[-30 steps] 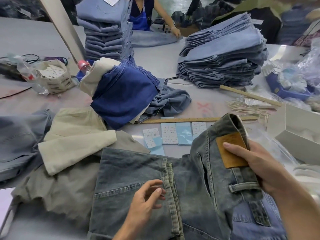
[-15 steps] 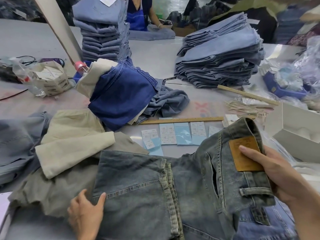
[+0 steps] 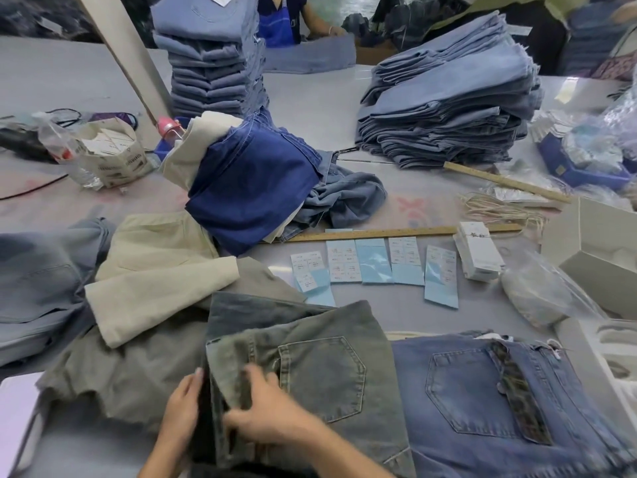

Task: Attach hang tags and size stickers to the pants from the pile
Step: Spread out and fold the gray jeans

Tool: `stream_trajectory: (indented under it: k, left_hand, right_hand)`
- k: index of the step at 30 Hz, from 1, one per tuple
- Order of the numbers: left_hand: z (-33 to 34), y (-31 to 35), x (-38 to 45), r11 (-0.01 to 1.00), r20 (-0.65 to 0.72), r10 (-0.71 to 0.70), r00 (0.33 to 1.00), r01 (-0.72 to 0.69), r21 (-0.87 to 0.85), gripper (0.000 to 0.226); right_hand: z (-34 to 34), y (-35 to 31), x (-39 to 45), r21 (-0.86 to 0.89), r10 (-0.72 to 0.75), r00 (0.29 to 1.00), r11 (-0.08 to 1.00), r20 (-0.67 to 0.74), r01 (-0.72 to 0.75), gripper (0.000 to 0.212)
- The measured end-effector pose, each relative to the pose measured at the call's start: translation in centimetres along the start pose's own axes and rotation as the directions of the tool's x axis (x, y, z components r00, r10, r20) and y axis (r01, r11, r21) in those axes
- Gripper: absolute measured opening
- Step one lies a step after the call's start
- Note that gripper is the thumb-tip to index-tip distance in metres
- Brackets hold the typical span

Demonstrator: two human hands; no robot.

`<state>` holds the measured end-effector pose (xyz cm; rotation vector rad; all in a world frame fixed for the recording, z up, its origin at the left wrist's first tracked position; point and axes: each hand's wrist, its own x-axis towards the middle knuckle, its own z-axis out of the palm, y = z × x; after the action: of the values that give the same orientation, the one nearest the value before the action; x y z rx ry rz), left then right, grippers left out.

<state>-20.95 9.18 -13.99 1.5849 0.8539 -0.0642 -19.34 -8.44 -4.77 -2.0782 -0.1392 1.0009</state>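
Pants [image 3: 310, 377] between cream garment [image 3: 155, 270] and blue jeans [image 3: 482, 401].

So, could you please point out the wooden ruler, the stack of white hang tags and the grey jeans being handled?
wooden ruler [image 3: 396, 233]: head view, middle of its length.
stack of white hang tags [image 3: 479, 255]: head view, top tag's face.
grey jeans [image 3: 324, 377]: head view, back pocket.

I observed grey-green washed denim pants [image 3: 320, 370] lying nearest me on the grey worktable [image 3: 344, 98], with mid-blue denim jeans [image 3: 482, 401] just to their right. Behind both lay a row of pale blue sticker sheets [image 3: 374, 260], and behind those a long wooden ruler [image 3: 396, 232]. A folded cream garment [image 3: 155, 267] lay to the left.
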Motion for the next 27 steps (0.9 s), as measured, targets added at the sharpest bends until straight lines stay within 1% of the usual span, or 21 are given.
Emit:
stream_trajectory:
  k: [1,2,3,4,5,7,9,11,13,16,18,19,21,22,23,24,25,27]
  left_hand:
    - [-0.1,-0.2,0.0,0.997,0.049,-0.05,0.998,0.052,-0.053,0.032]
    - [-0.1,-0.3,0.0,0.995,0.072,-0.072,0.995,0.076,-0.057,0.034]
    - [-0.2,-0.4,0.1,0.998,0.078,-0.062,0.995,0.064,-0.025,0.028]
    - [-0.2,-0.6,0.2,0.999,0.078,-0.037,0.996,0.036,0.016,0.018]
    - [-0.1,-0.8,0.2,1.0,0.082,-0.017,0.996,0.015,0.023,0.01]
    - [-0.1,-0.9,0.4,0.999,0.11,-0.029,0.994,0.032,-0.023,0.013]
    - [-0.3,-0.6,0.4,0.989,0.178,-0.078,0.981,0.098,-0.106,0.021]
    - [-0.4,0.3,0.1,0.961,0.302,-0.13,0.944,0.195,-0.195,0.03]
    - [-0.5,1.3,-0.6,0.947,0.39,-0.108,0.915,0.214,-0.239,0.044]
    - [-0.8,3.3,-2.2,0.958,0.464,-0.013,0.886,0.145,-0.249,0.057]
    - [-0.4,5.3,-3.6,0.977,0.505,0.084,0.859,0.028,-0.21,0.059]
    - [-0.1,6.5,-4.3,0.984,0.505,0.136,0.852,-0.058,-0.168,0.057]
    - [0.8,9.0,-5.8,0.969,0.449,0.242,0.86,-0.236,-0.07,0.044]
    - [1.4,10.3,-6.8,0.954,0.41,0.29,0.865,-0.297,-0.049,0.035]
    - [1.9,11.8,-8.0,0.942,0.383,0.331,0.862,-0.327,-0.078,0.029]
    - [2.7,13.3,-9.4,0.929,0.387,0.37,0.845,-0.344,-0.139,0.027]
    - [3.7,15.0,-10.9,0.912,0.415,0.408,0.813,-0.35,-0.212,0.027]
    - [6.4,18.0,-14.1,0.872,0.481,0.48,0.733,-0.344,-0.347,0.027]
  right_hand:
    - [1.7,0.6,0.7,-0.135,0.043,0.999,0.99,0.032,-0.039,0.083]
    - [2.7,1.1,1.2,-0.237,0.059,0.998,0.97,0.032,-0.05,0.087]
    - [3.4,1.5,1.6,-0.289,0.055,0.998,0.956,0.022,-0.046,0.09]
    - [3.7,1.7,1.7,-0.299,0.045,0.999,0.954,0.02,-0.037,0.092]
    - [3.8,1.8,1.9,-0.294,0.036,0.999,0.955,0.023,-0.028,0.094]
    - [3.7,2.1,1.8,-0.273,0.017,0.999,0.962,0.035,-0.007,0.093]
    - [3.4,2.3,1.6,-0.243,-0.019,0.999,0.97,0.032,0.026,0.091]
    - [3.4,2.6,1.3,-0.165,-0.05,0.999,0.985,0.003,0.049,0.088]
    - [3.5,3.0,0.9,-0.03,-0.062,0.996,0.998,-0.065,0.06,0.081]
    - [3.4,3.0,0.1,0.195,-0.072,0.973,0.974,-0.218,0.116,0.076]
    - [3.3,2.4,-0.9,0.313,-0.078,0.938,0.93,-0.339,0.19,0.075]
    - [3.1,2.0,-1.6,0.317,-0.099,0.91,0.918,-0.402,0.239,0.076]
    - [2.4,1.2,-3.2,0.218,-0.19,0.836,0.914,-0.514,0.341,0.078]
    - [1.7,0.9,-4.3,0.158,-0.246,0.787,0.904,-0.566,0.397,0.075]
    - [0.8,0.6,-5.4,0.102,-0.298,0.723,0.886,-0.623,0.453,0.069]
    - [-0.4,0.5,-6.7,0.044,-0.331,0.637,0.866,-0.696,0.498,0.06]
    - [-1.9,0.6,-8.2,-0.005,-0.344,0.537,0.846,-0.771,0.534,0.052]
    - [-5.5,0.3,-11.6,-0.07,-0.32,0.356,0.822,-0.878,0.566,0.042]
